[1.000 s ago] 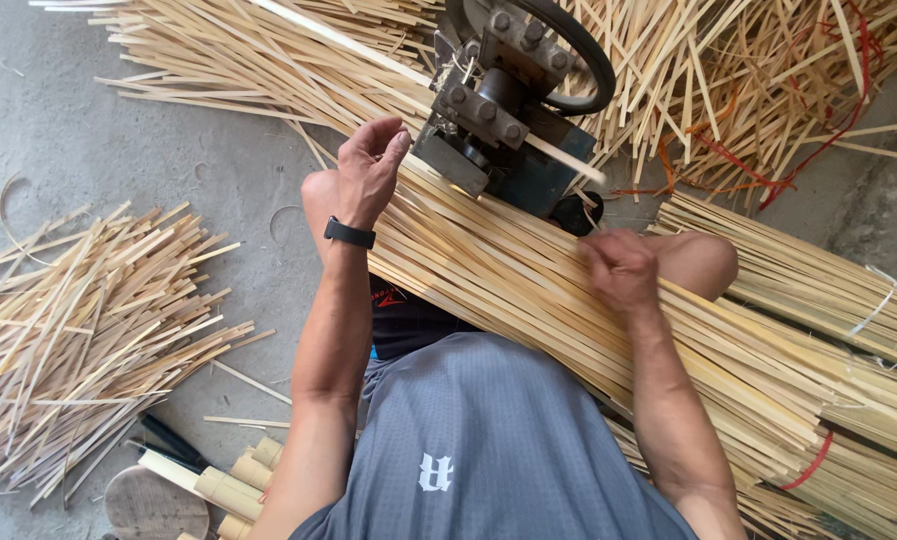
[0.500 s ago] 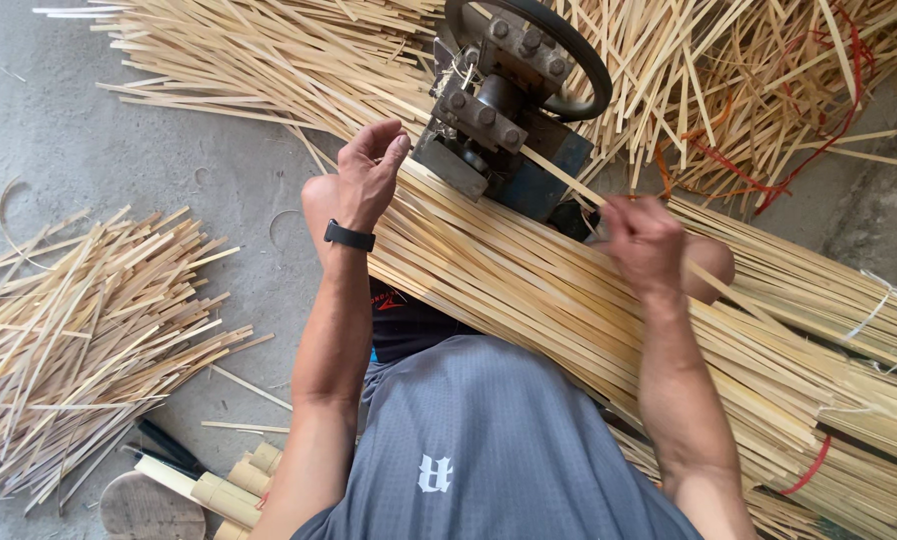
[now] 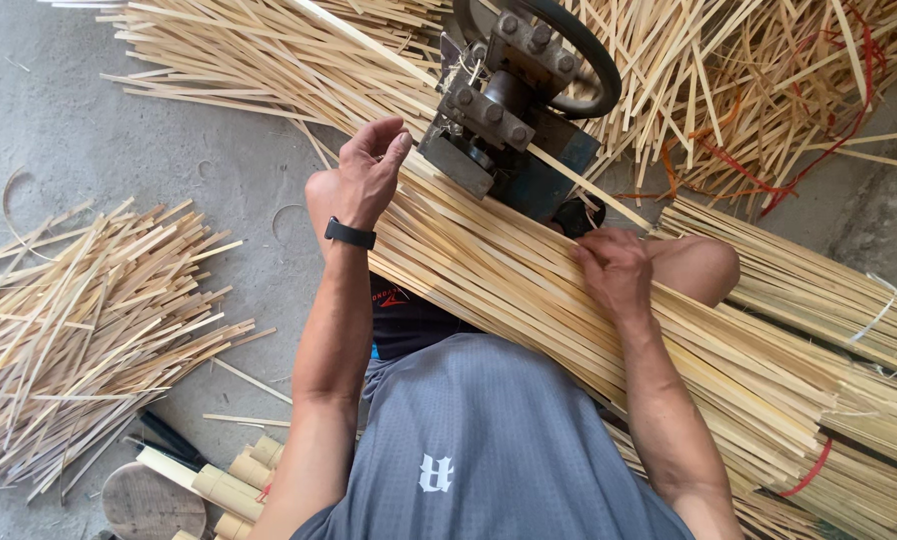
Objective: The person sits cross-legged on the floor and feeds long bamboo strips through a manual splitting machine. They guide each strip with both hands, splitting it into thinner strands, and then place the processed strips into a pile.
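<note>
A person's left hand [image 3: 369, 175] hovers with fingers curled loosely, gripping nothing, beside a metal splitting machine [image 3: 514, 110]. The right hand [image 3: 614, 270] presses down on a bundle of bamboo strips [image 3: 529, 290] lying across the lap, fingers pinching at one strip. Loose strips [image 3: 79, 330] litter the concrete floor [image 3: 59, 130].

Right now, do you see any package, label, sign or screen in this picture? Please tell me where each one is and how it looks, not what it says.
No package, sign or screen is in view.
White emblem: printed on the grey shirt, low in the middle; small, blocky.
Red and white mark: on the dark shorts, under the left forearm; small, partly hidden.
Black wristband: on the left wrist; a plain band, no display visible.
</note>
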